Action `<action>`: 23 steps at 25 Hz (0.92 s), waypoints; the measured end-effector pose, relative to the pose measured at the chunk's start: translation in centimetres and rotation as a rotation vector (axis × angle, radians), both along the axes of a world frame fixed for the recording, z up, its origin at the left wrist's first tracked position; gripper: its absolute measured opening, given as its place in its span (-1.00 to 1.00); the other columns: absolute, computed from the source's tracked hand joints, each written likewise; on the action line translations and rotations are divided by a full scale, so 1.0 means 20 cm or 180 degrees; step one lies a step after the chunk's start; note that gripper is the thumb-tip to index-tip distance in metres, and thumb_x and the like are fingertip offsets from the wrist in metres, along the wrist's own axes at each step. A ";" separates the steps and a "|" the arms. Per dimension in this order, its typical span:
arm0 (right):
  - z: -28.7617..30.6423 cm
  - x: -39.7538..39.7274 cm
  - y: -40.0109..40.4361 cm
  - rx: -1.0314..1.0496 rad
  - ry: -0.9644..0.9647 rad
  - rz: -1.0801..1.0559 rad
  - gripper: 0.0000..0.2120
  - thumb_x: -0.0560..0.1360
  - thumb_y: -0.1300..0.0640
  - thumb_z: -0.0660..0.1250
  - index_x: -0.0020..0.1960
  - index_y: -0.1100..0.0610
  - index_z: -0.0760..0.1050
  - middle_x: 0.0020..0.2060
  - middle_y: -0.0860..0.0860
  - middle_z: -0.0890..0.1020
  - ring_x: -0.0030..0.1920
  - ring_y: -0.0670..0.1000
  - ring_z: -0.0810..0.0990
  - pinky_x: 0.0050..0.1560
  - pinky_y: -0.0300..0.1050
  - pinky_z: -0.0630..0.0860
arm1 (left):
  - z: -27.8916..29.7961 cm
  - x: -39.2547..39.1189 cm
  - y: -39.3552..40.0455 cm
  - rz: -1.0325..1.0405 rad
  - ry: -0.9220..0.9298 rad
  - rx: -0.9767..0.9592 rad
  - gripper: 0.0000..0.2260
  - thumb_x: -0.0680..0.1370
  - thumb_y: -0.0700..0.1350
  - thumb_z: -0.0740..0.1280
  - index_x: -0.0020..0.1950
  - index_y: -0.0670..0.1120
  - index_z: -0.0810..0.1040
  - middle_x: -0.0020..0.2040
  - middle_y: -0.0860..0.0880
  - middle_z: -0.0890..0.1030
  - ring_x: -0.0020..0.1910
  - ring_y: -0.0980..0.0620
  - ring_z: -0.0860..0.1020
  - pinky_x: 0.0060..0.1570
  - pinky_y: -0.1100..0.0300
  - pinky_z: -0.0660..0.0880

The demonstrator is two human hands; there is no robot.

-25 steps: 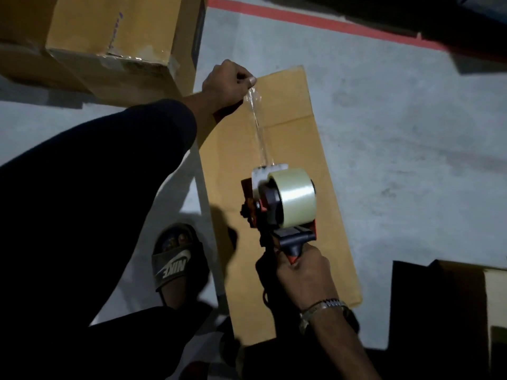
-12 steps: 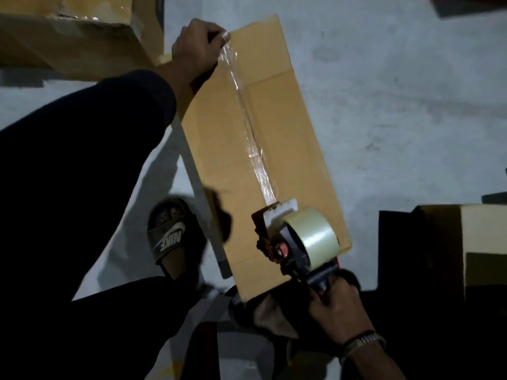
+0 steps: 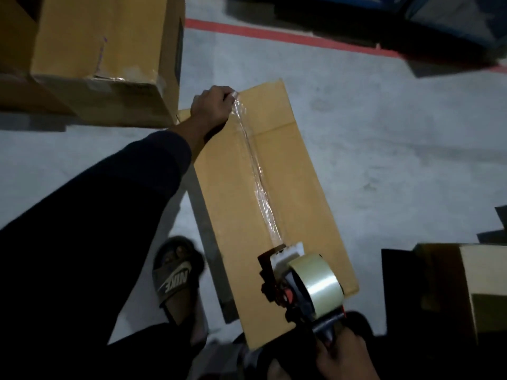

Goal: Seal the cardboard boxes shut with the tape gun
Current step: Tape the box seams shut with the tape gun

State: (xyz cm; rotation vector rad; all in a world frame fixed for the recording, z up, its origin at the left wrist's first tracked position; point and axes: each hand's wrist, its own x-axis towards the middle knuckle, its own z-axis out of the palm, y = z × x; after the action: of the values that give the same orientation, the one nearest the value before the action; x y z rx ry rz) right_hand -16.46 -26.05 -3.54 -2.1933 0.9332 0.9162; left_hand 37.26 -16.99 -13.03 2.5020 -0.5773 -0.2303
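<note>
Since half a second back, our view has tipped up: the red line (image 3: pixel 288 34) on the floor (image 3: pixel 384 149) shows again, and the big box (image 3: pixel 96 58) at upper left fills more of the picture. The tape gun (image 3: pixel 299 289) sits at about the same spot, near the box's (image 3: pixel 310 215) close end.

Our left hand (image 3: pixel 212 105) is curled at the far end of that long, flat, tan cardboard box, pinching the crinkled end of the tape (image 3: pixel 258 176) against the top edge. Clear and glossy, the tape runs in one wrinkled strip down the middle seam to the gun. A fold line crosses the cardboard near the far end.

Our right hand (image 3: pixel 344 355) grips the gun's dark handle at the bottom edge of the view, fingers wrapped round it. Black and red frame, white plate at the nose, and a fat roll (image 3: pixel 318 286) of pale, shiny tape on the side.

Around us: grey, mottled concrete floor. The big box has a shiny taped edge along its near rim. Another box (image 3: pixel 472 292) sits at right, half in shadow, well apart from ours. Our dark sleeve (image 3: pixel 90 229) cuts across the left side and hides the floor there. Beside the box's left edge, a foot in a slide sandal (image 3: pixel 175 278) with white lettering on the strap.
</note>
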 end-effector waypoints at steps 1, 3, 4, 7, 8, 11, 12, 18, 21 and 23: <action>0.02 0.03 -0.01 -0.0052 0.0228 -0.0060 -0.73 0.54 -0.26 0.20 0.03 -0.07 0.39 -0.16 -0.17 0.56 -0.10 -0.15 0.57 -0.13 -0.39 0.43 | 0.01 -0.03 0.00 -0.0097 -0.0032 0.0212 -0.59 0.72 0.15 0.08 0.39 0.00 0.56 0.30 -0.14 0.63 0.31 -0.23 0.55 0.33 -0.10 0.35; 0.02 0.06 0.00 -0.0127 0.0144 -0.0062 -0.66 0.47 -0.31 0.17 0.00 -0.06 0.39 -0.21 -0.16 0.52 0.06 -0.03 0.65 -0.06 -0.29 0.39 | -0.02 -0.14 0.01 -0.0367 -0.0268 0.0629 -0.45 0.72 0.19 0.02 0.64 -0.06 0.25 0.63 -0.19 0.26 0.61 -0.20 0.23 0.52 -0.17 0.11; 0.04 0.08 0.00 -0.0186 0.0100 -0.0171 -0.68 0.49 -0.30 0.24 0.00 -0.05 0.40 -0.16 -0.10 0.58 0.13 0.03 0.65 -0.04 -0.27 0.39 | -0.03 -0.24 0.03 -0.0509 -0.0430 0.0762 -0.37 0.71 0.24 -0.01 0.70 -0.07 0.08 0.70 -0.17 0.04 0.68 -0.15 0.03 0.57 -0.19 -0.03; 0.03 0.06 0.01 -0.0154 -0.0110 -0.0489 -0.72 0.51 -0.18 0.41 -0.06 0.03 0.50 -0.12 0.06 0.68 0.09 0.15 0.67 -0.09 -0.12 0.49 | -0.05 -0.59 0.13 -0.1511 -0.0791 0.1180 -0.34 0.69 0.31 -0.12 0.72 -0.01 0.00 0.71 -0.16 -0.09 0.69 -0.11 -0.09 0.61 -0.24 -0.12; 0.05 0.04 0.03 -0.0220 -0.0165 -0.0529 -0.72 0.51 -0.16 0.42 -0.08 0.05 0.51 -0.17 0.07 0.65 0.05 0.16 0.67 -0.13 -0.10 0.48 | -0.04 -0.72 0.16 -0.1862 -0.0806 0.1224 -0.36 0.70 0.30 -0.14 0.72 0.02 0.02 0.70 -0.16 -0.07 0.69 -0.10 -0.07 0.61 -0.24 -0.10; 0.05 -0.02 0.08 -0.0304 -0.0298 -0.0640 -0.72 0.51 -0.10 0.43 -0.08 0.12 0.52 -0.13 0.14 0.69 0.00 0.18 0.67 -0.16 -0.07 0.47 | -0.02 -1.07 0.25 -0.2264 -0.0816 0.1217 -0.39 0.73 0.28 -0.14 0.71 0.03 -0.01 0.70 -0.15 -0.05 0.69 -0.09 -0.07 0.62 -0.20 -0.10; 0.05 -0.02 0.09 -0.0330 -0.0369 -0.0688 -0.71 0.51 -0.09 0.43 -0.06 0.14 0.54 -0.14 0.14 0.70 -0.03 0.19 0.68 -0.15 -0.05 0.50 | 0.00 -1.19 0.26 -0.1940 -0.0762 0.1096 -0.40 0.73 0.26 -0.09 0.71 0.00 0.04 0.70 -0.15 0.01 0.69 -0.10 -0.01 0.62 -0.18 -0.04; 0.00 -0.07 0.08 -0.0236 -0.0664 -0.0784 -0.63 0.41 -0.23 0.34 -0.13 0.09 0.51 -0.24 0.11 0.68 -0.14 0.24 0.67 -0.17 0.07 0.61 | 0.18 -1.66 0.19 0.0318 0.0000 0.0407 -0.33 0.57 0.39 0.27 0.51 -0.02 0.40 0.45 -0.12 0.41 0.45 -0.18 0.33 0.37 -0.11 0.32; 0.03 -0.08 0.09 -0.0126 -0.0721 -0.0822 -0.66 0.42 -0.20 0.35 -0.15 0.10 0.49 -0.24 0.12 0.66 -0.13 0.25 0.66 -0.15 0.07 0.61 | 0.16 -1.65 0.17 0.0554 0.0342 0.0882 0.02 0.42 0.65 0.09 0.69 0.02 0.07 0.68 -0.22 0.06 0.66 -0.24 0.02 0.57 -0.28 0.01; 0.03 -0.06 0.09 -0.0053 -0.0742 -0.0806 -0.70 0.46 -0.17 0.37 -0.11 0.08 0.50 -0.19 0.13 0.67 -0.11 0.24 0.66 -0.12 0.02 0.60 | 0.13 -1.65 0.17 0.1123 0.0707 0.0898 0.26 0.22 0.76 0.11 0.70 0.08 -0.19 0.68 -0.26 -0.20 0.66 -0.30 -0.13 0.56 -0.39 -0.08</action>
State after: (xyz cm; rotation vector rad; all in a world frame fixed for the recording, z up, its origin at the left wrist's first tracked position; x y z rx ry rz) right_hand -17.69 -24.21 -2.88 -2.0806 1.0748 0.5241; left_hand 4.35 -13.60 -10.35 2.7438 -0.0086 -0.4725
